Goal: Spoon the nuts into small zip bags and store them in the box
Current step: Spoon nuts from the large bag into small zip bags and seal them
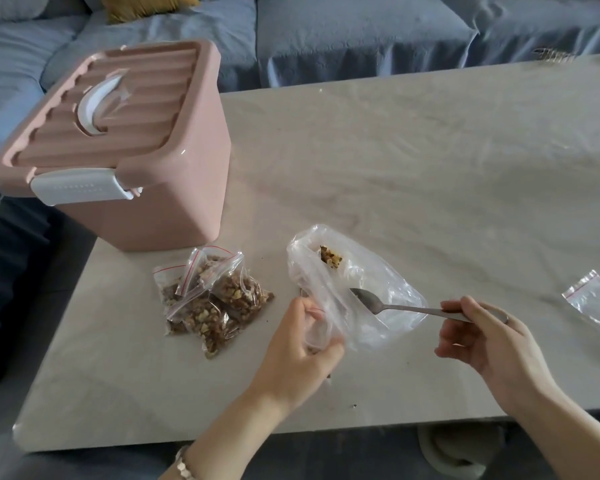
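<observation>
The left hand point(302, 344) grips a small zip bag point(317, 332) beside the large clear bag point(378, 282). The right hand point(489, 337) pinches the spoon point(395, 307), its bowl inside that bag. The remaining nuts point(330, 258) lie at the bag's far end. Filled zip bags point(219, 303) are piled on the table point(430, 168) near the closed pink box point(153, 188).

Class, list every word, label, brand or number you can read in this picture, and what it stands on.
No text can be read.
White latch of the pink box: a faint row of marks, too blurred to read.
Filled zip bags: red stripes only, no words.
</observation>
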Demonstrator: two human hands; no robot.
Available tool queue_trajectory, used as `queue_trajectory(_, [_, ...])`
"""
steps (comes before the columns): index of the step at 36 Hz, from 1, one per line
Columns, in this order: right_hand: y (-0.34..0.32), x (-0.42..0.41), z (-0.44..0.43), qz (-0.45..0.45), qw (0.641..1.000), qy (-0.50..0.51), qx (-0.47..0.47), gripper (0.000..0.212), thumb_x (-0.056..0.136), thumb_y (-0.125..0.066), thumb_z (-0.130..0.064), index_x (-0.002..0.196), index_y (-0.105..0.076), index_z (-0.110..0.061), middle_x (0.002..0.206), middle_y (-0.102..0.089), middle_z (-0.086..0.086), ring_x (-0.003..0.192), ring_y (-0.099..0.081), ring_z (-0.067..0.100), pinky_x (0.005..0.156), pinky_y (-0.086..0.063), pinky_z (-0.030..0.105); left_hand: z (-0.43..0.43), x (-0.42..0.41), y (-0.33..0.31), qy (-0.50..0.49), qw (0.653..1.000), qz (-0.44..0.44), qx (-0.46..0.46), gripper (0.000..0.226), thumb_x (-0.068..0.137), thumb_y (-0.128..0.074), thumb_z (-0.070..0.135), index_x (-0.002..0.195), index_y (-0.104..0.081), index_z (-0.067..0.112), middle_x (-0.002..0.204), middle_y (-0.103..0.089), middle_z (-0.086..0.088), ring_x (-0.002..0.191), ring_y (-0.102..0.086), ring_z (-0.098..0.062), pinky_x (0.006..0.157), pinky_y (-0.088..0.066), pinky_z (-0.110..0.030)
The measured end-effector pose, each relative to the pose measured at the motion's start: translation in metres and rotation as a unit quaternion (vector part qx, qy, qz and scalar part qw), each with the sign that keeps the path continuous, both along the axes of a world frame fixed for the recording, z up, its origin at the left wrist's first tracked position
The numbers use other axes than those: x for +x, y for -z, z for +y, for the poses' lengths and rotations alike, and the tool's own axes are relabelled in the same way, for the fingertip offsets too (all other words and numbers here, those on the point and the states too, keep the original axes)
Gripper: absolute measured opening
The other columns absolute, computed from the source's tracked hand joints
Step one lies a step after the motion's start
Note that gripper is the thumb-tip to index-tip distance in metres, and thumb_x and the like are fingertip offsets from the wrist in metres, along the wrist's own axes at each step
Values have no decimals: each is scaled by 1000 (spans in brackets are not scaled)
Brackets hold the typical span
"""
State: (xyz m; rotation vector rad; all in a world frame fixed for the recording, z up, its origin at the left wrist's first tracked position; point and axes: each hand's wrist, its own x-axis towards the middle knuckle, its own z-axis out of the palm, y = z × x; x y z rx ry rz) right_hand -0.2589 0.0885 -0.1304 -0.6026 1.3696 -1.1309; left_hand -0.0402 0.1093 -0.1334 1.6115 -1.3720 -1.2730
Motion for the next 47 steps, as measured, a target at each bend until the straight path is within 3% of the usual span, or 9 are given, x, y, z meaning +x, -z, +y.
queue_trajectory(5, [-10, -7, -4, -33, 999, 18, 1, 28, 96, -41, -14, 83, -58, 2, 44, -52, 6, 38, -51, 15, 38, -48, 25, 7, 19, -2, 8, 999, -32, -32, 24, 82, -66, 16, 91, -44, 22, 103, -54, 7, 85, -56, 11, 61, -48, -9])
queue_trajectory(9, [-19, -9, -5, -18, 999, 18, -20, 28, 96, -41, -14, 81, -58, 2, 44, -52, 6, 37, -50, 16, 37, -47, 25, 7, 35, -5, -10, 987, -105, -125, 30, 72, -61, 37, 95, -44, 27, 125, -41, 27, 120, -44, 2, 91, -48, -28])
queue_trajectory(13, [-23, -6, -7, 10, 999, 15, -44, 28, 96, -41, -14, 81, -59, 2, 45, -53, 6, 39, -51, 17, 38, -48, 26, -2, 41, -22, 37, 960, -149, -234, 28, 73, -55, 39, 94, -38, 31, 130, -34, 24, 122, -39, 1, 93, -42, -21])
queue_trajectory(17, [-21, 2, -7, 63, 996, -7, -70, 27, 96, -43, -14, 80, -60, 1, 48, -56, 9, 41, -53, 20, 41, -51, 27, -9, 32, -27, 181, 958, -157, -160, 41, 79, -57, 34, 108, -31, 48, 125, -38, 17, 130, -15, 15, 110, -21, -16])
queue_trajectory(20, [-18, 8, -5, 127, 987, -28, -92, 26, 96, -44, -12, 80, -61, -2, 49, -59, 8, 41, -55, 21, 43, -52, 27, -11, 24, -20, 203, 947, -231, -91, 31, 82, -59, 32, 107, -42, 34, 127, -39, 10, 137, 11, 6, 114, -18, -31])
queue_trajectory(23, [-12, 10, -1, 189, 975, -50, -108, 26, 96, -44, -11, 79, -64, -7, 53, -62, 8, 44, -58, 23, 47, -53, 26, -8, 24, -11, 169, 949, -263, -43, 27, 79, -59, 36, 100, -45, 26, 121, -40, 8, 137, -16, -14, 103, -35, -35])
queue_trajectory(27, [-9, 11, 3, 204, 971, -54, -112, 26, 96, -45, -11, 78, -64, -10, 55, -62, 9, 46, -59, 24, 50, -53, 27, -3, 27, -3, 128, 963, -235, -21, 24, 78, -62, 34, 96, -47, 28, 106, -47, 9, 99, -48, -9, 81, -45, -25])
queue_trajectory(43, [5, 30, 4, -28, 999, -39, 11, 26, 96, -43, -13, 87, -60, 4, 53, -58, 11, 46, -57, 23, 48, -55, 33, -5, 24, 16, 85, 995, -48, 7, 22, 72, -56, 32, 84, -41, 22, 111, -56, 17, 108, -51, -4, 90, -48, -35])
queue_trajectory(47, [6, 23, 3, -109, 993, -8, 45, 28, 97, -41, -14, 86, -61, 3, 53, -58, 10, 45, -57, 20, 46, -54, 30, -5, 25, 15, 84, 995, -52, -8, 20, 71, -56, 33, 78, -38, 30, 89, -54, 15, 76, -52, -4, 68, -46, -19])
